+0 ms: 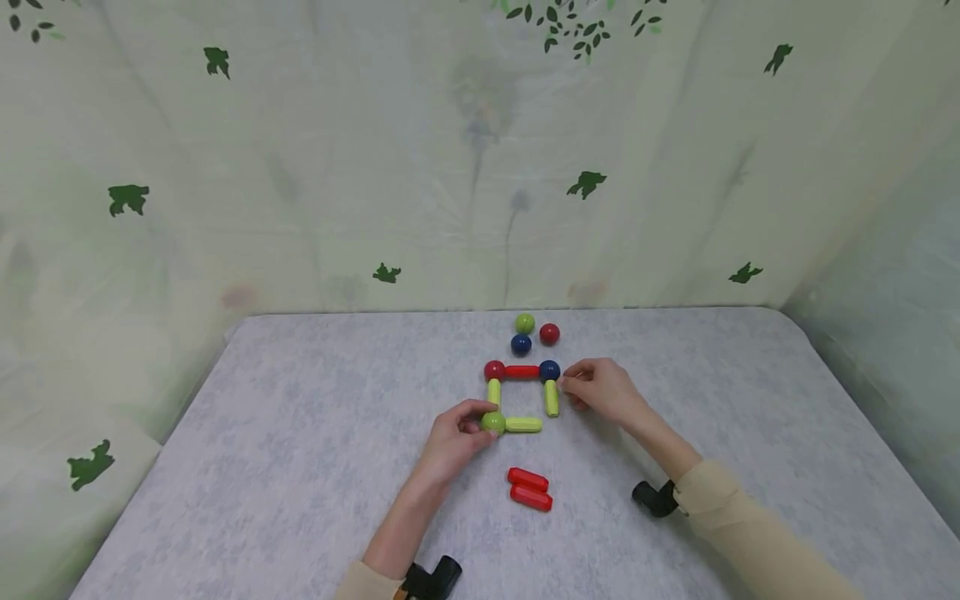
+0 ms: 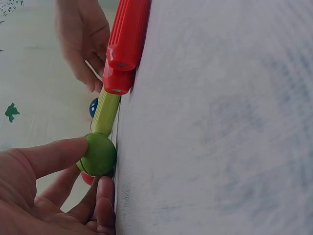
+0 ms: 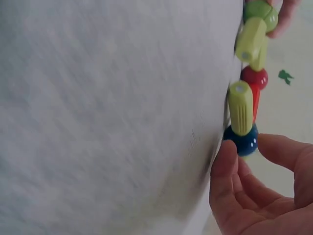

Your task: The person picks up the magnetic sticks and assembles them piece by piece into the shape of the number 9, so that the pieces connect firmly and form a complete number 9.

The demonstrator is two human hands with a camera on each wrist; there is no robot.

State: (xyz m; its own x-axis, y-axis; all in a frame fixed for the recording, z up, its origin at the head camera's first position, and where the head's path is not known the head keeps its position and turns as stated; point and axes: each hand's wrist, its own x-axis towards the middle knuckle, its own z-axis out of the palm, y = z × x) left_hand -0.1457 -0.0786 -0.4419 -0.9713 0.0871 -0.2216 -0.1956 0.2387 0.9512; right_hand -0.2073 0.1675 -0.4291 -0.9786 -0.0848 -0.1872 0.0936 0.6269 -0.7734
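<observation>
My left hand pinches a green ball between thumb and fingers at the near left corner of a square-like frame. A yellow-green rod extends right from this ball, and another leads back to a red ball. Along the far side a red rod links the red ball to a blue ball. My right hand has fingertips and thumb on either side of that blue ball. From it a yellow-green rod points toward me, its near end free.
Behind the frame lie a loose green ball, a red ball and a blue ball. Two loose red rods, a farther one and a nearer one, lie side by side in front. A patterned curtain hangs behind the grey table.
</observation>
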